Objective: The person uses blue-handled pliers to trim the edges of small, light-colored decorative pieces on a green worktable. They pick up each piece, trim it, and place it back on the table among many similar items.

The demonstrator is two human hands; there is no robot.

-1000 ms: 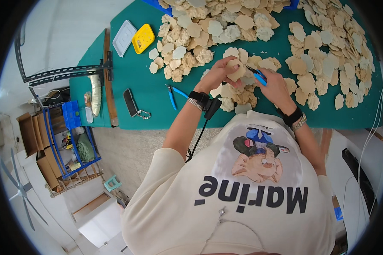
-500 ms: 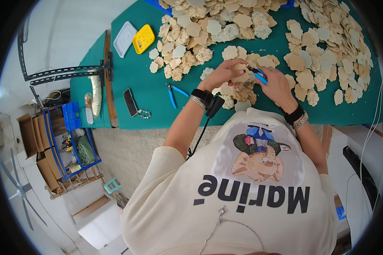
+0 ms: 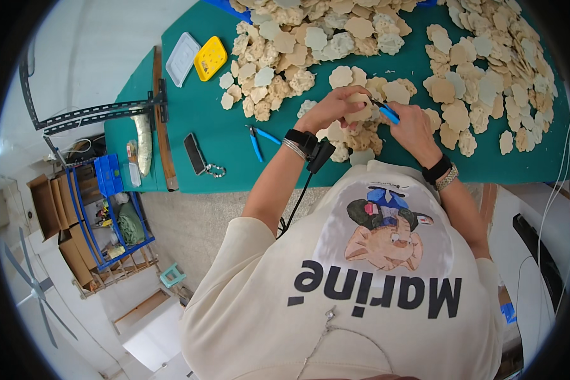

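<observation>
Head view looked down on a green tabletop strewn with tan flower-shaped pieces. The left hand had its fingers clenched around one tan piece, held just above the pile near the tabletop's front edge. The right hand gripped blue-handled cutters, their tip touching that piece. A second pair of blue pliers lay to the left, near a black phone and a yellow tray.
</observation>
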